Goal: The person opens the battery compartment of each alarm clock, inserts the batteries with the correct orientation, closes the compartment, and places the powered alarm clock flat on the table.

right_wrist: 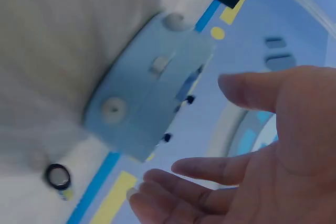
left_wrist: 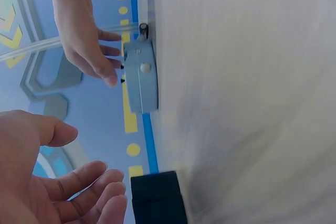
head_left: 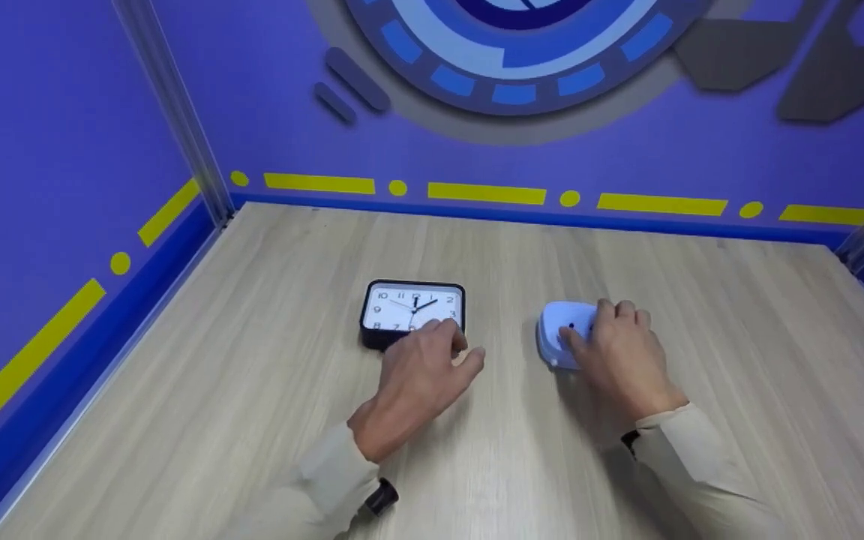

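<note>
A black-framed clock (head_left: 402,304) with a white dial lies face up on the table. My left hand (head_left: 421,367) is at its lower right edge, fingers relaxed and overlapping the dial; the left wrist view shows the fingers (left_wrist: 94,192) bent loosely beside the clock's black side (left_wrist: 157,198). To the right lies a pale blue rounded-square case (head_left: 556,330) with small black knobs on its upper face and round white feet on one side (right_wrist: 142,82). Over it hovers my right hand (head_left: 623,360), thumb and fingers spread with nothing between them in the right wrist view.
The wood-grain table (head_left: 252,375) meets a blue-purple back wall (head_left: 267,142) with yellow dashes. Another such wall (head_left: 42,150) stands on the left, with a metal post (head_left: 177,112) at the corner.
</note>
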{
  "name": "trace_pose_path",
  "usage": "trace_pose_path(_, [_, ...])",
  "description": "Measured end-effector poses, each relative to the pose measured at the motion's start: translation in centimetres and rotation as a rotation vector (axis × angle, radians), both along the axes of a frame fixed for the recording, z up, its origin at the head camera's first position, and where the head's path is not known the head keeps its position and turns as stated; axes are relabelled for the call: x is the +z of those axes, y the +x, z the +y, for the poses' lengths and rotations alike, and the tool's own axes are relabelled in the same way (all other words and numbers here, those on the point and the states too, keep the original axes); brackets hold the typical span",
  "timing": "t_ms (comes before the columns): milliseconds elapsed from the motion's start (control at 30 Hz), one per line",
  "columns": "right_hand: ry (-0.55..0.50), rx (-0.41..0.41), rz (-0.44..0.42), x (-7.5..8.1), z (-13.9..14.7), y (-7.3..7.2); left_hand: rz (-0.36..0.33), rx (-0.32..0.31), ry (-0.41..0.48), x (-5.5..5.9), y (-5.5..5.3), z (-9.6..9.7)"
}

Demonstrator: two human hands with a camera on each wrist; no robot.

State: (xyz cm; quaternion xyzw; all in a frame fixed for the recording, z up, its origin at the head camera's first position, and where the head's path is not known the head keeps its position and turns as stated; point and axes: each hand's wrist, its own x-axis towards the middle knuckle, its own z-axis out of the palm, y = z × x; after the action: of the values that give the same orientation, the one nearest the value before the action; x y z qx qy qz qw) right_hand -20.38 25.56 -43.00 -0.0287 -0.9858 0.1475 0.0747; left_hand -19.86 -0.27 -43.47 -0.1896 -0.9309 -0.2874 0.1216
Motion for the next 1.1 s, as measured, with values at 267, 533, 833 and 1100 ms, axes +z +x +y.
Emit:
trace_pose_path(267, [-0.074, 0.072, -0.095, -0.7, 1.0, 0.5, -0.100, -0.082, 0.051, -0.9, 0.5, 0.7])
trace_pose_path(533, [-0.038, 0.128, -0.103, -0.5, -1.4, 3.5, -0.212, -0.119, 0.056, -1.2, 0.8, 1.0])
trace_pose_path(833, [-0.133, 0.170, -0.144, -0.2, -2.0, 5.0, -0.325, -0.214, 0.003, -1.4, 1.0, 1.4])
trace_pose_path(1100, [-0.471, 0.166, -0.244, -0.8, 0.1, 4.7, -0.344, -0.220, -0.005, -1.8, 1.0, 1.5])
